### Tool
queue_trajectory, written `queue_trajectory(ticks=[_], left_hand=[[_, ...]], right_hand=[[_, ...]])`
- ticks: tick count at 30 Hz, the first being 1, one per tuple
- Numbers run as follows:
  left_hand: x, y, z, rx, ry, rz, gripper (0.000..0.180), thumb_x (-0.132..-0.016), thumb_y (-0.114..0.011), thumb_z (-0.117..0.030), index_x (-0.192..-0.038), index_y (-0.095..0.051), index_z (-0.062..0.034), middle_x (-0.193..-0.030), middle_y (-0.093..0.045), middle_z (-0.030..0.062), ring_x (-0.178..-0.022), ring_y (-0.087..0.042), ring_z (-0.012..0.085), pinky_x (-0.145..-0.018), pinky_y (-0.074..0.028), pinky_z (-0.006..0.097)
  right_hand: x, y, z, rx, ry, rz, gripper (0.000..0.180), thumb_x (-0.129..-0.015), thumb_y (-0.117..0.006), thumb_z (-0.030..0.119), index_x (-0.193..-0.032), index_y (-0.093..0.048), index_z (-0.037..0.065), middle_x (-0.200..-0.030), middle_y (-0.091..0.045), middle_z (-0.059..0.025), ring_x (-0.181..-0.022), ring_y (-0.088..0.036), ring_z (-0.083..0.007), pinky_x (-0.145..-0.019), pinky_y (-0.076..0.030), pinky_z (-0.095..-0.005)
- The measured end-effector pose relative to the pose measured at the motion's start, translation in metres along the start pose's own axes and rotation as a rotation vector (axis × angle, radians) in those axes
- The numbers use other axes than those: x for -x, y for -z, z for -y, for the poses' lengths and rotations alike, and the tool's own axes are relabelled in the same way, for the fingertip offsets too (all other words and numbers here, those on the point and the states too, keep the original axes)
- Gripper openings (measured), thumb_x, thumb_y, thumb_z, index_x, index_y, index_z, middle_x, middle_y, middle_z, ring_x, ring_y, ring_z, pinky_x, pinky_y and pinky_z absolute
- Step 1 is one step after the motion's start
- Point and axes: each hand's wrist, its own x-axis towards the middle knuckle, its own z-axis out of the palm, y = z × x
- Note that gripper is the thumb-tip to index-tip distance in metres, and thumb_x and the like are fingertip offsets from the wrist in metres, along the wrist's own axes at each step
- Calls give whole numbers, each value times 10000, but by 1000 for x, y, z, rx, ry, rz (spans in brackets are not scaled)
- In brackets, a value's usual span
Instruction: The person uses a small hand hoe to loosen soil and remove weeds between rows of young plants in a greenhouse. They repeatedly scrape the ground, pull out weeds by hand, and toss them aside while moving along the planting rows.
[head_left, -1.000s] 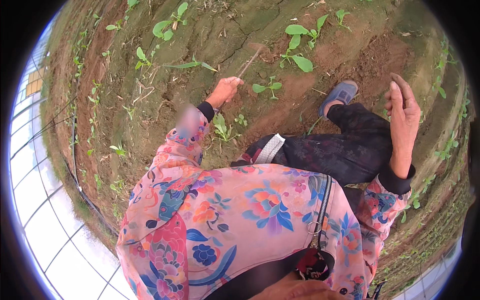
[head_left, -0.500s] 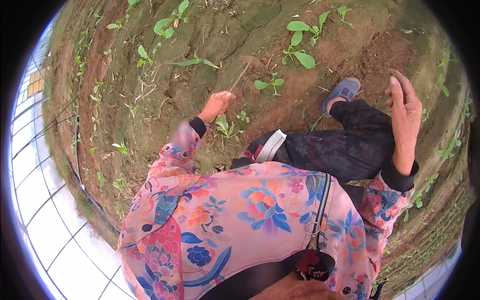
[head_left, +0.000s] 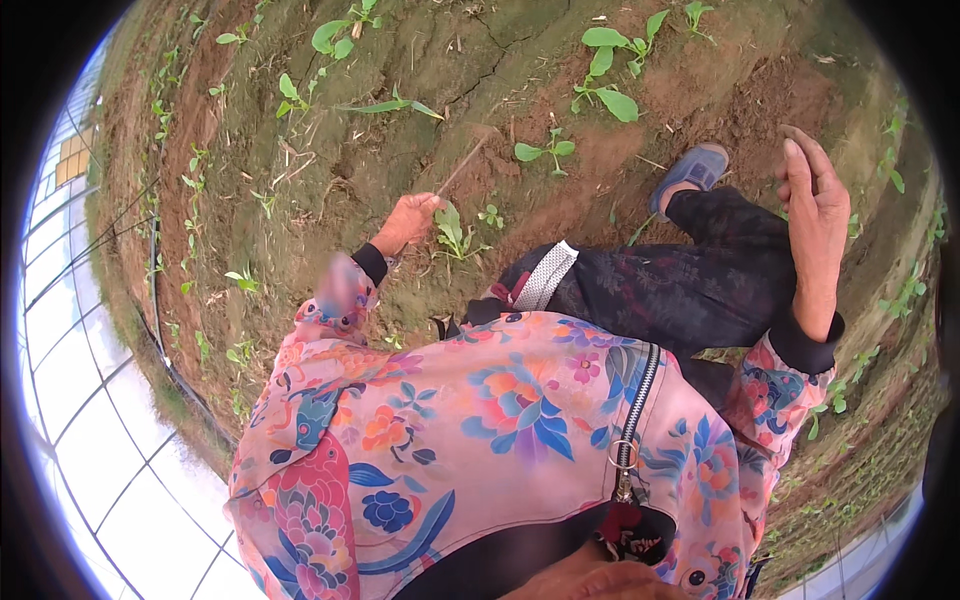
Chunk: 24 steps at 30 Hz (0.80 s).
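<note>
Left hand [head_left: 408, 223], grip closed round a thin rod [head_left: 463, 165], and right hand [head_left: 819, 210], empty, fingers loosely parted; leafy seedling [head_left: 455, 236] just right of the left hand, best spared by steady, low handling; rod over soil, long axis slanting near-left to far-right, free end pointing far.

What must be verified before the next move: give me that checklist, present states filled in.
1. Left grip closed on the thin-shafted hand tool: ok.
2. Right grip free of tools: ok, none shows in it.
3. Left grip clear of the leafy seedling beside it: cannot tell, they nearly meet in view.
4. Tool's far end touching the soil: cannot tell, too blurred.
5. Blue shoe off the broad-leaved seedling to its upper left: ok, apart.
</note>
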Motion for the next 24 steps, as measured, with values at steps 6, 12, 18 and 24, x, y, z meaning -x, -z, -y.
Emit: queue_trajectory(ticks=[6, 12, 18, 24], left_hand=[[-9, 0, -9, -127, -286, -246, 246, -931, -482, -247, -919, -608, -37, -534, -354, -94, -449, -298, 18, -401, -232, 196], [37, -39, -46, -232, -319, -3, 277, -931, -494, -276, -953, -626, -34, -619, -370, -71, -555, -319, 33, -492, -293, 209], [79, -34, 4, 36, -120, 45, 291, -945, -462, -300, -935, -597, -42, -507, -304, -97, -412, -296, 21, -381, -226, 200], [48, -23, 12, 93, -109, -154, 271, -940, -446, -272, -828, -555, -51, -510, -321, -66, -402, -313, 44, -340, -266, 232]], right_hand=[[1, 2, -10, -70, -37, -4, 328, -887, -562, 248, -1127, -593, 26, -697, -528, 23, -617, -468, -40, -554, -377, -180], [4, 8, -16, -46, -28, -20, 336, -884, -566, 260, -1127, -595, 30, -714, -536, 24, -626, -471, -40, -564, -381, -181], [9, 9, -23, 0, -69, -39, 325, -888, -555, 269, -1116, -609, 44, -718, -540, 24, -614, -459, -44, -557, -375, -180], [9, 6, -16, -17, -30, -5, 318, -893, -548, 267, -1118, -612, 52, -708, -524, 29, -608, -452, -40, -545, -363, -180]])
